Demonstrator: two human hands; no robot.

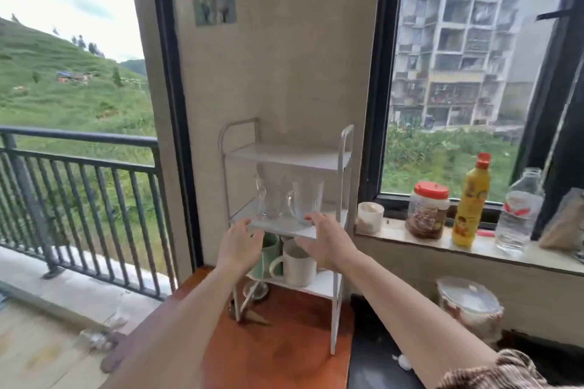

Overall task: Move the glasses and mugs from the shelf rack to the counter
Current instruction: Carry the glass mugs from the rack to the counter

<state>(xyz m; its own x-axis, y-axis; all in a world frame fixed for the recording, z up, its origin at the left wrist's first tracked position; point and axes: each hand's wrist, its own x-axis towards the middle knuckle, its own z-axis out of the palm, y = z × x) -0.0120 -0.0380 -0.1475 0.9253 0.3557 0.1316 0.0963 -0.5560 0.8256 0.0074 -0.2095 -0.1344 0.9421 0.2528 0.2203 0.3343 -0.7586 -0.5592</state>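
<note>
So far, judging from the head camera, nothing has left the shelf rack (286, 158) yet. On its middle shelf two clear glass mugs stand side by side: the left glass mug (268, 199) and the right glass mug (308, 200), both upright with their handles toward the left. Below them, on the bottom shelf, a green mug (268, 251) and a white mug (297, 267) sit close together, partly hidden by my arms. The top shelf looks bare.

My left hand (238, 246) and my right hand (328, 241) are both stretched toward the front edge of the middle shelf, fingers spread and loose, holding nothing. The right fingertips are just at the base of the right glass mug; whether they touch it I cannot tell.

The wooden counter (278, 354) under the rack shows no glasses or mugs set down on it. I judge all four pieces remain to be moved, the glass ones probably first.
</note>
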